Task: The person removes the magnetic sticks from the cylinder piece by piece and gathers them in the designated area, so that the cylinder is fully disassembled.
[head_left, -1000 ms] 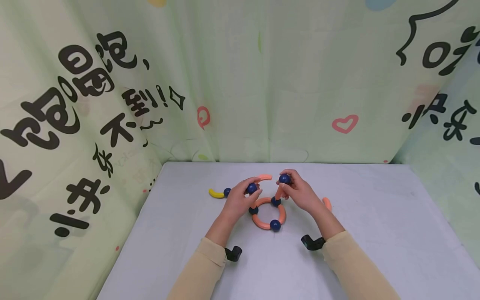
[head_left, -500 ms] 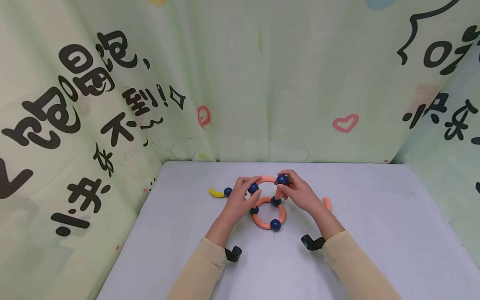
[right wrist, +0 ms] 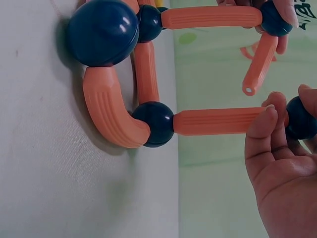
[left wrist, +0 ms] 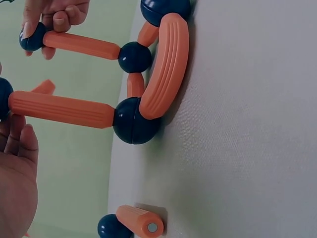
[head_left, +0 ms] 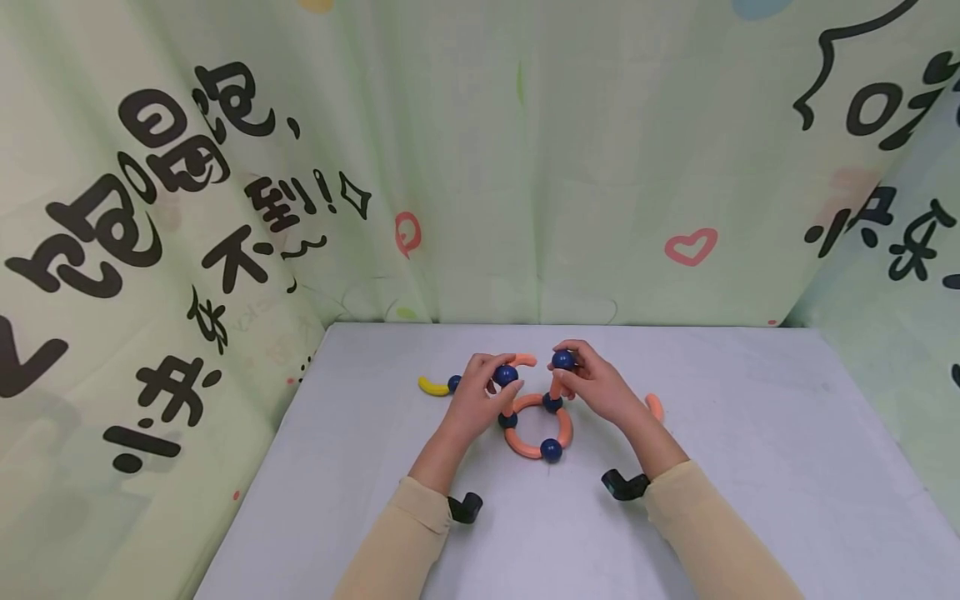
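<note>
Blue ball (right wrist: pixel 299 122) partly behind right fingers (right wrist: pixel 308 99)

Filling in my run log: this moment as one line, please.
left hand: grips blue ball; right hand: grips other blue ball; orange arc: one end free; ring: on table

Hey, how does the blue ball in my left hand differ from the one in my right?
The left ball, in your left hand, carries a curved rod with a free end; the right ball, in your right hand, shows no such side rod. The left ball stands over the left side of the orange ring; the right ball over its far right. Both are dark blue and sit atop upright orange rods.
</note>
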{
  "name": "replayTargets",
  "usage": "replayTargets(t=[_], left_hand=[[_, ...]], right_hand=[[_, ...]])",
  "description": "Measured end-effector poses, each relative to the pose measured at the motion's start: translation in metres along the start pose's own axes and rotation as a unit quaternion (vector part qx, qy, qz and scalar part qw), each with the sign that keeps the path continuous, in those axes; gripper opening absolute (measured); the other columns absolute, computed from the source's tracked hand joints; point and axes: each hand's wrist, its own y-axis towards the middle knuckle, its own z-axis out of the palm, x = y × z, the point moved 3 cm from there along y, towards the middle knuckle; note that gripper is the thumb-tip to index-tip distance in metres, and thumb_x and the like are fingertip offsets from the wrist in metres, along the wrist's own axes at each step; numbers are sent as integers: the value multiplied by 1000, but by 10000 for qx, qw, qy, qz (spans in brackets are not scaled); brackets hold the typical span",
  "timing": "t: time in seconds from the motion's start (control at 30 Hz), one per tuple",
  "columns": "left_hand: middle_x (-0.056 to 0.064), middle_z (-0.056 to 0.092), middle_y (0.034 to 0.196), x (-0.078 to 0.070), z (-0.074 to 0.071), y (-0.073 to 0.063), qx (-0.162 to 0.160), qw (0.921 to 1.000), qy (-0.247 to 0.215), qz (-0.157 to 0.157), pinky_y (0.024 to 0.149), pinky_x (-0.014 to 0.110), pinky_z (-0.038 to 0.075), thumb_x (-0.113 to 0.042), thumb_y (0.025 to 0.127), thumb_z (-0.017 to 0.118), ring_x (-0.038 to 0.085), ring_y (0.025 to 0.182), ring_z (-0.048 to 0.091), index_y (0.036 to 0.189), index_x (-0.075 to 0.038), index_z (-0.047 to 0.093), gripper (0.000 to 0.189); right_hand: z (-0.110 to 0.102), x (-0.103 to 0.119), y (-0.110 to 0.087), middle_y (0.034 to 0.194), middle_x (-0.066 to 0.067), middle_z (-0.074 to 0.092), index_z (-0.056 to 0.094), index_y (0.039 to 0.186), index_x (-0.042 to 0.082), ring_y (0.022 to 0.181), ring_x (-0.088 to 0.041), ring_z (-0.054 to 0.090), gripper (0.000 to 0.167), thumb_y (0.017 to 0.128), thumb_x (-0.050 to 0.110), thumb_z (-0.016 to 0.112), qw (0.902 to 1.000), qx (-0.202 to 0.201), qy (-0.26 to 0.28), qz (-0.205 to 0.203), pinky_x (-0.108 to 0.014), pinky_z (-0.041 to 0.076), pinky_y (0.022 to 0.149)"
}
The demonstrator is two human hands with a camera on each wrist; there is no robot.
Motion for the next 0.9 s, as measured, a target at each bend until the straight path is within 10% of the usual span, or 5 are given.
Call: replayTargets(t=[0.37, 0.9], left_hand=[[0, 44, 137, 2, 2, 1, -230, 9992, -311, 28, 82, 27, 47, -46, 90, 69, 20, 99, 53, 135, -29, 60, 49], [-9, 53, 137, 6, 7, -1, -534, 9971, -423, 336, 77, 26, 46, -52, 88, 69, 14, 95, 53, 124, -29, 62, 43]], right_hand=[[4, 0, 1, 132, -13, 60, 45, 139, 21, 72, -33, 57, 45, 99, 30, 61, 9990, 53, 416, 141, -35, 54, 65], [7, 2, 2, 120, -22, 63, 44, 143, 18, 83, -26, 61, 45, 101, 24, 57, 9975, 183, 645, 226, -37, 56, 79]])
